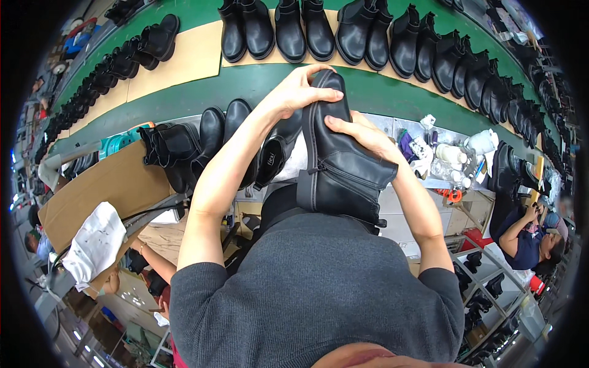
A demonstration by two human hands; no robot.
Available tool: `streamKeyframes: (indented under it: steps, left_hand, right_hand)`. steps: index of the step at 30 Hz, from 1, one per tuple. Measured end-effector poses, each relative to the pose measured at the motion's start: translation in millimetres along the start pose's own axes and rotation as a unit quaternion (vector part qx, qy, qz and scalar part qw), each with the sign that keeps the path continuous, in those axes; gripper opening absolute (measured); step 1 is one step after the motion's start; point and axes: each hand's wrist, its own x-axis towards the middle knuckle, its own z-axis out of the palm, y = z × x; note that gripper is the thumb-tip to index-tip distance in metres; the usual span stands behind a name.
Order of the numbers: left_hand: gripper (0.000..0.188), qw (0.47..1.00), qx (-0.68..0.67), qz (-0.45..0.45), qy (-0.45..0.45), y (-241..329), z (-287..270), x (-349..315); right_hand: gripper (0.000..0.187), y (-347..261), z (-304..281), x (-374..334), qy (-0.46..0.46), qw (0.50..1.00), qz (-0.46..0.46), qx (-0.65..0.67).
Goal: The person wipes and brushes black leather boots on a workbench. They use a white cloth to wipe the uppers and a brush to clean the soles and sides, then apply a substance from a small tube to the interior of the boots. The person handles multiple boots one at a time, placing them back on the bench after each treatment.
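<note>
Head view: both hands' fingers, left hand (294, 92) and right hand (362, 135), clamp one black boot (340, 165) (sole upward).

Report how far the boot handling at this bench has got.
Seemingly done: black boots stand in a row on the green conveyor beyond the bench, e.g. a pair. In hand: one black zip ankle boot, left hand on its toe, right hand on its side. Probably left: several boots lying on the bench.
</note>
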Motion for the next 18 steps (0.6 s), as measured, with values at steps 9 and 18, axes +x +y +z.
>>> streamKeyframes:
  steps: [9, 18]
  left_hand:
    - [0.061, 0.974, -0.162, 0.152, -0.051, 1.2, -7.3, -25.2]
    - [0.04, 0.996, -0.027, 0.053, 0.059, -9.6, -12.8, -31.0]
  right_hand:
    - [0.067, 34.4, -11.4, 0.7, 0.006, 0.982, -0.073, 0.172]
    - [0.048, 49.6, 14.3, 5.4, 0.287, 0.949, -0.125, -0.024]
